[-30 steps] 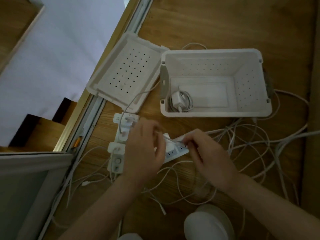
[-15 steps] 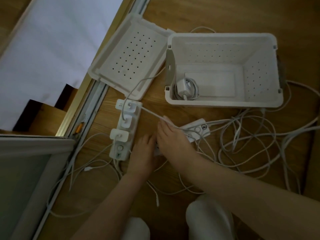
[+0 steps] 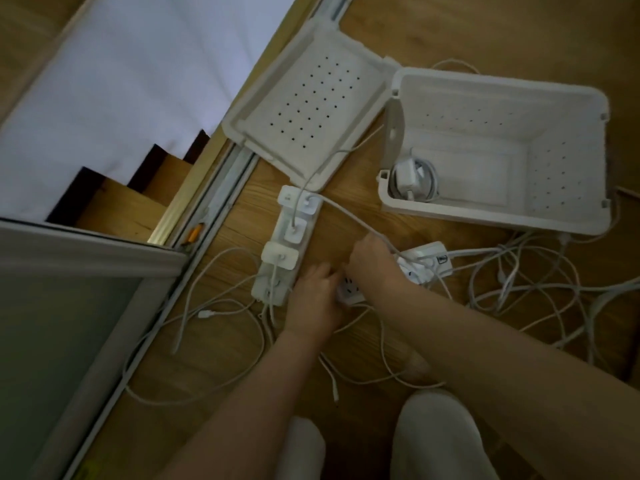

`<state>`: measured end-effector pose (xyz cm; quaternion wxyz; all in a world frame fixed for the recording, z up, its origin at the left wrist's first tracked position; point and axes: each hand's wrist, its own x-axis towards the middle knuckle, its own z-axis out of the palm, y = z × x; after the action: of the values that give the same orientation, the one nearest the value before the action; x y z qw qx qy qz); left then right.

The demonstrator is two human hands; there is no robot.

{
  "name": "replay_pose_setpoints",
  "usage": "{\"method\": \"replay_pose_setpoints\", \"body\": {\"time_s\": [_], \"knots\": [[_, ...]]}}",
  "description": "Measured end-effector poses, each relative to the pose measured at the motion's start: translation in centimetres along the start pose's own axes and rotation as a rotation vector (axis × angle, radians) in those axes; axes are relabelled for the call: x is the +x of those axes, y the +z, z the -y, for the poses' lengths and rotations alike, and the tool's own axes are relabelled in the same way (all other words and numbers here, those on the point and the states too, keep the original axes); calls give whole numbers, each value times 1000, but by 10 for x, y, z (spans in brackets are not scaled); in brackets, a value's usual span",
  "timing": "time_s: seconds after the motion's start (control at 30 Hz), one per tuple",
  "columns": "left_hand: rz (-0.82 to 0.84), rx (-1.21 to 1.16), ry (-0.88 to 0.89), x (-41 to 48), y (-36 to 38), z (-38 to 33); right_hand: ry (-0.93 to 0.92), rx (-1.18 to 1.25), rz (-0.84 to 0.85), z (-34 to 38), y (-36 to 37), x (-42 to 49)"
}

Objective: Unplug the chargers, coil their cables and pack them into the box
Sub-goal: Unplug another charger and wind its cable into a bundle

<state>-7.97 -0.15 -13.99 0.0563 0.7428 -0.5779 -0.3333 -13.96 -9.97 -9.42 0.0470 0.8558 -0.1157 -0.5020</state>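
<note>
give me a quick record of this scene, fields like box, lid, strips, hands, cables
box: open, on the wooden floor, one coiled charger at its left end
lid: lying inside-up beside the box's left end
long power strip: several chargers plugged in
second power strip: partly under both hands
left hand: on its near end, grip unclear
right hand: over its middle, fingers hidden
loose cables: tangled on the floor, right of the hands

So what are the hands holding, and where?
The left hand holds the power strip by its near end. What the right hand grips, if anything, cannot be told.
</note>
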Motion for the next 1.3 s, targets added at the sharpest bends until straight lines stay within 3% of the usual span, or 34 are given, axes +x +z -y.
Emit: {"method": "replay_pose_setpoints", "body": {"time_s": [0.3,0.57,0.73,0.83,0.9,1.0,1.13,1.3], "knots": [[57,107,-13,2,-2,0,99,61,-121,7,11,-5],[8,83,-27,-1,-2,-2,147,78,-308,35,0,-40],[56,193,-18,-7,1,-6,266,254,-470,15,8,-84],[173,225,-24,-11,-4,-9,209,561,-544,-2,14,-111],[216,131,-32,-16,-16,-19,214,840,-549,-13,12,-136],[153,-143,37,-26,-46,-45,328,1134,-645,-23,7,-165],[45,-653,6,-50,-102,-99,472,1323,-719,-35,-8,-194],[76,-1090,41,-80,-169,-155,580,1510,-900,-45,-36,-240]]}}
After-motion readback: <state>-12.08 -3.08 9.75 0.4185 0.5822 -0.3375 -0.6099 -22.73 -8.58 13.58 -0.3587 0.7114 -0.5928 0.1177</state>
